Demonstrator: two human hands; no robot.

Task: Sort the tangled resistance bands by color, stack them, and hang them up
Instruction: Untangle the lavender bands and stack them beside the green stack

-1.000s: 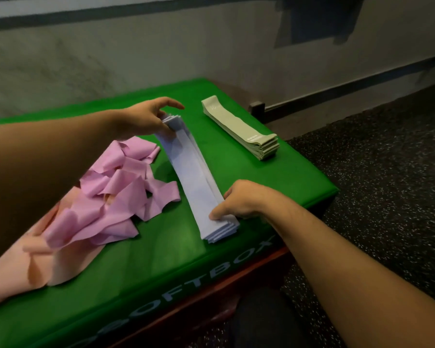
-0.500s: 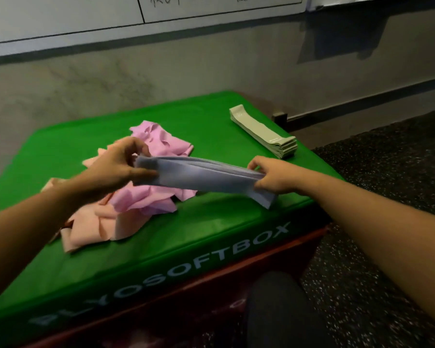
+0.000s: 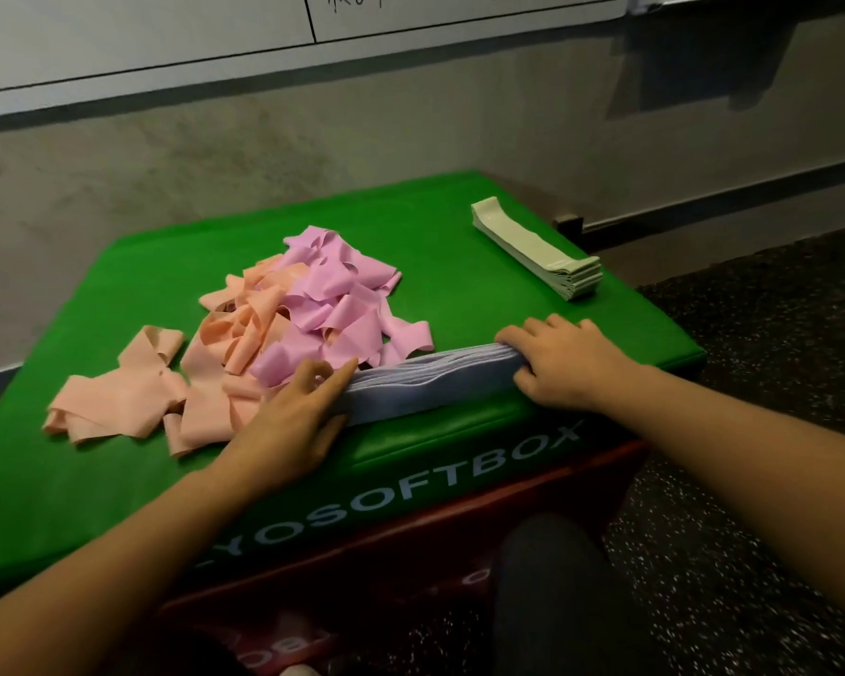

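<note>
On top of a green padded box [image 3: 459, 285], near its front edge, a stack of pale blue resistance bands [image 3: 430, 383] is held on its long edge between two bare hands. The left end of the stack is gripped by the left hand [image 3: 293, 417], with the thumb on the near side and the fingers curled over the top. The right end is gripped by the right hand [image 3: 562, 363], its fingers wrapped over the top of the stack and its thumb against the near face. Just behind the left hand, a tangled heap of pink bands [image 3: 337, 304] is seen, mixed on its left with loose peach bands [image 3: 167, 387] that spread toward the box's left side. At the far right corner of the box, well apart from the hands, a neat stack of pale green bands [image 3: 532, 251] is laid flat. White lettering [image 3: 411, 495] is printed along the box's front face.
</note>
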